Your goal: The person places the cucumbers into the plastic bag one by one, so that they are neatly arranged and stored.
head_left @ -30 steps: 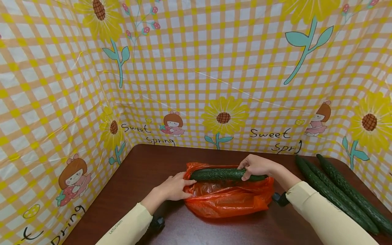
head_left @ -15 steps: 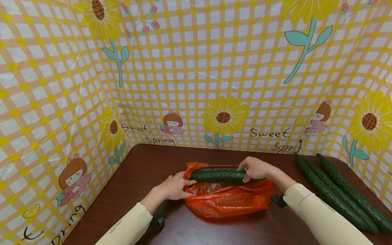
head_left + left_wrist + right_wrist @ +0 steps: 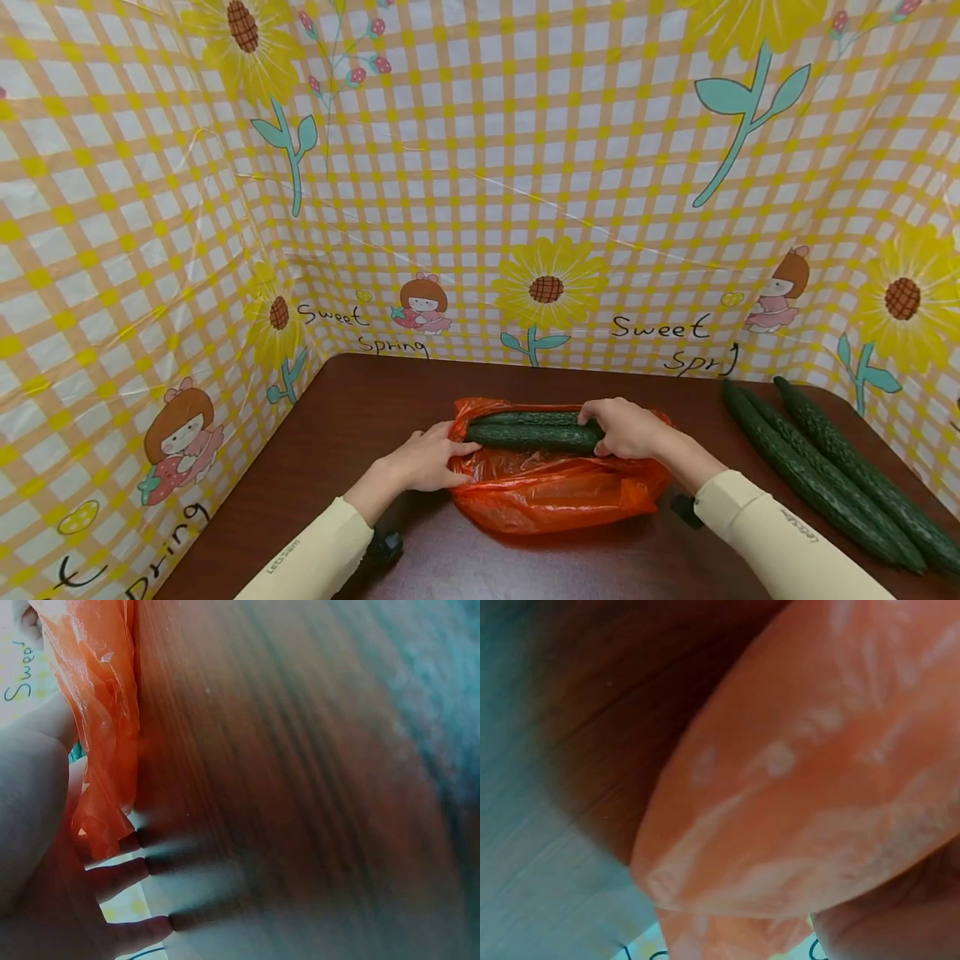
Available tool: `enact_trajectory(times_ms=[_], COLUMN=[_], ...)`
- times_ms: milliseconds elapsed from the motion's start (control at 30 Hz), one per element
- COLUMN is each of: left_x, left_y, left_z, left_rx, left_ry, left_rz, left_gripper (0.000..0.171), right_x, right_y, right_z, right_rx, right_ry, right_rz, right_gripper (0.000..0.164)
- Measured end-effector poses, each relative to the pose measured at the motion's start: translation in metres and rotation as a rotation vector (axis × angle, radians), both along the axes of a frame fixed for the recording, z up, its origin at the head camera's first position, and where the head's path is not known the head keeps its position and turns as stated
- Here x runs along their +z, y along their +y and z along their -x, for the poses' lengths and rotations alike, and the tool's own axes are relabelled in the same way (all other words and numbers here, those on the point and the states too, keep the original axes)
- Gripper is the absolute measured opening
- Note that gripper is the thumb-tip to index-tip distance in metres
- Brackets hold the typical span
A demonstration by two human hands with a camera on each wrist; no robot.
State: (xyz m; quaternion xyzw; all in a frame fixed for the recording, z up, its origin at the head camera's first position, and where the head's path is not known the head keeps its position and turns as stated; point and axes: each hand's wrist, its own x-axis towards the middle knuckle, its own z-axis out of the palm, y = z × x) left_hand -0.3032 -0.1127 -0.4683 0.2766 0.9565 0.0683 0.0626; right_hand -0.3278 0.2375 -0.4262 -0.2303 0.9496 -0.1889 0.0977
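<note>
In the head view, an orange-red plastic bag (image 3: 555,500) lies on the table with its mouth open upward. Two long, bumpy green cucumbers lie side by side in it, a front cucumber (image 3: 525,437) and a rear cucumber (image 3: 525,418). My right hand (image 3: 626,429) grips the front one near its right end, thumb at its near side; the hand covers that end. At the bag's left end my left hand (image 3: 427,458) has thumb and index finger spread over the rim. The left wrist view shows its fingers (image 3: 124,879) straight and apart beside the plastic.
Several more cucumbers (image 3: 825,475) lie slanting along the right of the dark brown table (image 3: 360,400). A checked, flower-printed cloth (image 3: 450,217) walls in the back and both sides. Dark wrist devices show under both forearms.
My right hand has moved toward the front and slightly down with the front cucumber, and more of the rear cucumber shows behind it. My left hand and the bag have hardly moved.
</note>
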Motion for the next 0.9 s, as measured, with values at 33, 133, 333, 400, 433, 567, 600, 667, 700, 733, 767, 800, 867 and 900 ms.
enact_trajectory(times_ms=[33,133,333,400,433,567,600,667,700,733,767,800,867,900], left_x=[0.0,-0.001,-0.001,0.0,0.001,0.002,0.002,0.003,0.003,0.003,0.003,0.003,0.003,0.002], left_y=[0.0,0.0,0.001,0.001,0.001,0.002,0.002,0.002,0.002,0.002,0.003,0.003,0.003,0.003], left_z=[0.0,0.0,0.0,-0.001,-0.001,0.0,0.0,0.001,0.002,0.002,0.002,0.003,0.003,0.003], left_rx=[-0.002,-0.003,0.011,0.02,0.025,0.045,0.051,0.06,0.064,0.067,0.07,0.072,0.075,0.075], left_ry=[0.0,-0.002,-0.025,-0.027,-0.025,-0.014,-0.014,-0.009,-0.006,-0.004,-0.002,0.002,0.016,0.023], left_rz=[-0.002,-0.003,-0.008,-0.006,-0.003,0.02,0.024,0.031,0.031,0.03,0.027,0.022,0.017,0.014], left_gripper=[0.057,0.057,0.058,0.058,0.058,0.058,0.058,0.058,0.058,0.058,0.058,0.058,0.058,0.058], right_x=[-0.001,-0.004,-0.01,-0.012,-0.013,-0.016,-0.016,-0.017,-0.017,-0.017,-0.017,-0.017,-0.016,-0.016], right_y=[0.001,0.004,0.013,0.015,0.017,0.019,0.019,0.019,0.019,0.019,0.019,0.019,0.02,0.02], right_z=[-0.001,-0.002,-0.006,-0.007,-0.008,-0.011,-0.011,-0.012,-0.013,-0.013,-0.013,-0.013,-0.013,-0.013], right_rx=[-0.004,-0.037,-0.114,-0.124,-0.127,-0.134,-0.132,-0.132,-0.13,-0.129,-0.129,-0.13,-0.13,-0.131], right_ry=[0.009,0.019,0.027,0.043,0.05,0.075,0.083,0.096,0.102,0.105,0.109,0.11,0.109,0.108], right_rz=[0.004,0.014,0.013,0.009,0.009,0.017,0.019,0.022,0.021,0.022,0.023,0.028,0.033,0.035], right_gripper=[0.041,0.039,0.038,0.039,0.039,0.037,0.036,0.035,0.035,0.034,0.033,0.033,0.032,0.032])
